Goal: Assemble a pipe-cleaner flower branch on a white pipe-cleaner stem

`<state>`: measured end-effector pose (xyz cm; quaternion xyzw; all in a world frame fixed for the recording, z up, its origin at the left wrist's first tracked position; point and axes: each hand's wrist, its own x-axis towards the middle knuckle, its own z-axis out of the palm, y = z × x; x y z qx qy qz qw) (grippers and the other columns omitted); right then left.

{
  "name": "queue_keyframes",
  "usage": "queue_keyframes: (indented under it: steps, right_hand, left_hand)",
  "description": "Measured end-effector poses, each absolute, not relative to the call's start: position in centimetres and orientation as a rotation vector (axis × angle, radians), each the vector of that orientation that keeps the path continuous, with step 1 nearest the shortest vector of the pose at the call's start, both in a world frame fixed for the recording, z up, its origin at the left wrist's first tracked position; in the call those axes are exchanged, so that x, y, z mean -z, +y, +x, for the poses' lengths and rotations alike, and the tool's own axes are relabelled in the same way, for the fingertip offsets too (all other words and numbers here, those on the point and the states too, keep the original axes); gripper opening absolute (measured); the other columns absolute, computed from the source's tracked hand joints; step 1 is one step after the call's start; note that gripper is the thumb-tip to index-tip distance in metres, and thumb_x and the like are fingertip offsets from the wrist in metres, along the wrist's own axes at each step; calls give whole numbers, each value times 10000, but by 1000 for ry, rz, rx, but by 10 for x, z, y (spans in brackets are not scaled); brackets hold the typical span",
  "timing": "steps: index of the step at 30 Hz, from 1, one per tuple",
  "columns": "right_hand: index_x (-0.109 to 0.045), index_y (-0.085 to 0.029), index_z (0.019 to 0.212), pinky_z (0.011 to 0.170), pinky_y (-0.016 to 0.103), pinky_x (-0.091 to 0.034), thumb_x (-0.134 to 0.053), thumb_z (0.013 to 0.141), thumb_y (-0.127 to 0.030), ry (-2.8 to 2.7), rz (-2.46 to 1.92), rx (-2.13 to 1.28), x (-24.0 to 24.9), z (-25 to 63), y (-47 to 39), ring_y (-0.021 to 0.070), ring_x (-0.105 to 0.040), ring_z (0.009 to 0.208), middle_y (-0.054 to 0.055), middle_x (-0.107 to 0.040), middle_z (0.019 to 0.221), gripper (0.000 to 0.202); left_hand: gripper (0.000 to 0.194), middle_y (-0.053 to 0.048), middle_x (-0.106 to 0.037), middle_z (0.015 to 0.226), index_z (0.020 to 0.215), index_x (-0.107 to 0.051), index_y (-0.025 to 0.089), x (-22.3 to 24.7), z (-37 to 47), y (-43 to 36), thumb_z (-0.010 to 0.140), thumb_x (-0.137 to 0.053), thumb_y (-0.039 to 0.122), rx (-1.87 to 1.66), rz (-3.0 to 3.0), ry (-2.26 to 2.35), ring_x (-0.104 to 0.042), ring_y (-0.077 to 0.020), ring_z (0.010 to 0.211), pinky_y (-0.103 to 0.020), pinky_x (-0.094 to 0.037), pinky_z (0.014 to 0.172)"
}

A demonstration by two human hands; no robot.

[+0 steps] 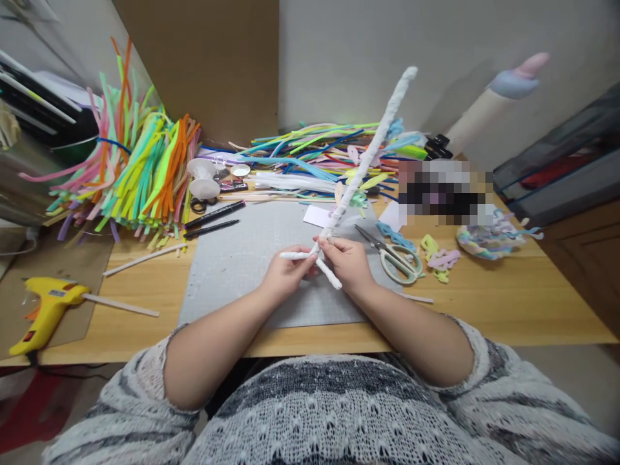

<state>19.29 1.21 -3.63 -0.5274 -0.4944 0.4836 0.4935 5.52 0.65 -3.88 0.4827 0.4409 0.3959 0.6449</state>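
A long white wrapped stick [371, 155] rises up and to the right from between my hands, with two short white ends spreading below, one to the left and one to the lower right. My left hand [289, 271] is closed on the short end at the left, near where the pieces meet. My right hand [346, 261] pinches the white stick just above that crossing. Both hands are close together over the grey cutting mat [232, 278].
Scissors [400, 261] and yellow and pink fuzzy pieces [442, 258] lie at the right. Bundled colourful pipe cleaners [140, 174] stand back left, with more [310, 152] behind the mat. A yellow glue gun [46, 310] lies far left, black pens [213, 227] nearer.
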Motion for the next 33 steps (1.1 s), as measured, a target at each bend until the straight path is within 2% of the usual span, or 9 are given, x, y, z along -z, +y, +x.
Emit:
queue_keyframes:
  steps: [3,6,9,11,16,19,24,30,33]
  right_hand:
    - [-687,-129,733,551,224,-393,-590,732,-425,-1283,-1274,-1108,34,193,12,108,-512,582,3,-597,615,312]
    - [-676,-139,669,591,235,-421,-579,748,-408,-1385,-1248,-1065,32,195,12,135,-566,644,26,-648,668,297]
    - [-666,-146,631,585,241,-431,-570,761,-405,-1430,-1224,-1059,32,199,15,143,-581,637,28,-649,637,305]
    - [-675,-151,653,585,245,-435,-570,763,-399,-1449,-1212,-1062,33,202,18,145,-588,639,30,-659,652,291]
    - [-681,-160,655,570,243,-427,-564,770,-382,-1523,-1211,-1025,36,205,21,143,-590,641,30,-658,650,276]
    - [-671,-166,617,558,238,-415,-559,781,-357,-1632,-1198,-937,36,204,19,125,-567,595,14,-618,586,276]
    - [-704,-209,842,646,245,-449,-546,800,-262,-1809,-1090,-809,36,204,18,132,-604,703,23,-667,752,172]
    - [-700,-228,874,665,242,-470,-540,812,-255,-1853,-1019,-797,36,205,20,128,-617,722,14,-673,755,174]
    - [-701,-228,864,683,244,-476,-546,808,-236,-1831,-1013,-820,36,205,21,129,-623,746,14,-680,782,165]
  left_hand:
    - [237,5,-578,611,791,-562,132,39,57,5,736,-585,362,-915,1108,1026,-554,-94,561,-235,-475,585]
    - [181,-8,-614,705,843,-593,138,35,53,6,697,-593,247,-877,1128,961,-567,-98,614,-236,-477,613]
    - [346,-48,-653,875,948,-618,143,30,46,11,602,-610,124,-800,1032,810,-599,-135,751,-244,-487,660]
    - [380,-80,-659,910,972,-625,123,27,40,16,592,-616,111,-752,904,785,-614,-156,786,-241,-494,652]
    - [207,-88,-648,713,819,-618,84,24,34,22,723,-586,265,-588,744,873,-593,-122,561,-208,-467,461]
    - [193,-55,-596,582,720,-583,84,25,34,20,760,-552,270,-480,769,916,-523,-90,430,-185,-414,376]
    - [189,-52,-565,611,763,-566,80,24,37,17,811,-440,212,-442,621,871,-521,-89,457,-181,-424,380]
    - [136,12,-474,577,740,-501,124,22,37,20,807,-404,192,-292,278,713,-382,-35,346,-119,-271,283]
    - [143,14,-477,556,757,-508,128,24,36,21,806,-396,200,-267,236,668,-404,-52,344,-138,-316,288]
